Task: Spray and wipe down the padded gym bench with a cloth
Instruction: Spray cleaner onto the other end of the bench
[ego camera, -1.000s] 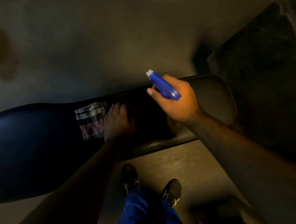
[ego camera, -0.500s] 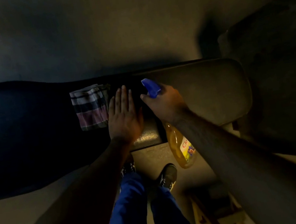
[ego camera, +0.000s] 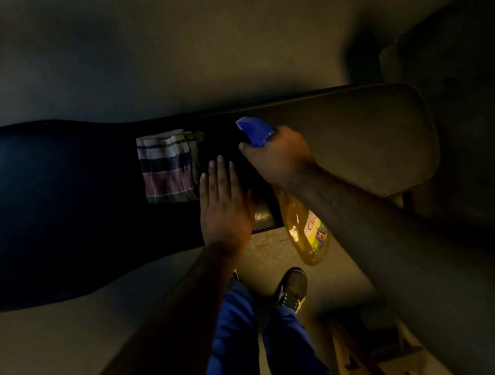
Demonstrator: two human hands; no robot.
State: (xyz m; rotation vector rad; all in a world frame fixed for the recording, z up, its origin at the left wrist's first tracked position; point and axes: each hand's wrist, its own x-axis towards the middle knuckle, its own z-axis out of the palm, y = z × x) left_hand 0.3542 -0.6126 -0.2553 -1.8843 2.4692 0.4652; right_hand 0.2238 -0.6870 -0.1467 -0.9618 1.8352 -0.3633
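1 cloth [ego camera: 168, 167] on 1 bench [ego camera: 47, 202]; left hand [ego camera: 223, 207] flat, fingers straight; right hand [ego camera: 280, 156] grips 1 spray bottle [ego camera: 306, 230]

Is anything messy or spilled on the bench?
Nothing looks spilled or broken, though the light is dim. The striped cloth lies folded on the bench. The left hand rests flat beside it, and the right hand grips the spray bottle, nozzle aimed at the pad.

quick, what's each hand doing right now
Left hand: open, fingers straight, flat on the bench beside the striped cloth.
Right hand: holding the spray bottle, fingers round its neck.
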